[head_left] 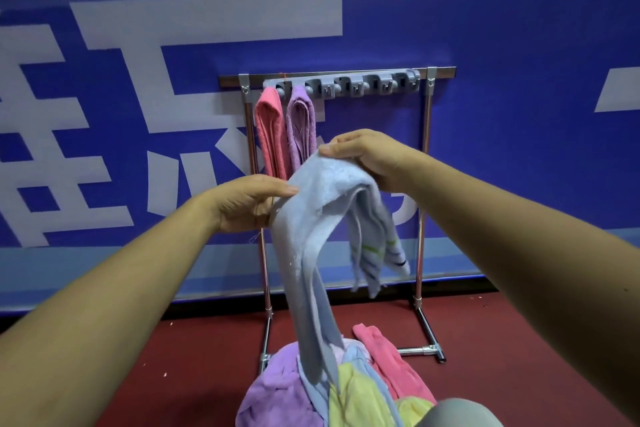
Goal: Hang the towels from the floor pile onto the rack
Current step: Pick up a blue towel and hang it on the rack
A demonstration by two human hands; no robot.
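One light blue towel [325,198] is held up in front of the rack [428,149]. The left hand [247,203] pinches its left edge with the thumb on top. The right hand [367,158], higher and to the right, grips its top fold between thumb and curled fingers. The towel drapes over like a saddle. Its long end runs steeply down to the pile [349,395] of purple, yellow and pink towels on the red floor [173,357], and its striped end dangles below the right hand. Behind it, a pink towel [270,128] and a purple towel [301,125] hang side by side from the grey hook strip [346,84] on the rack's top bar. A blue banner [519,28] with white characters backs the rack.
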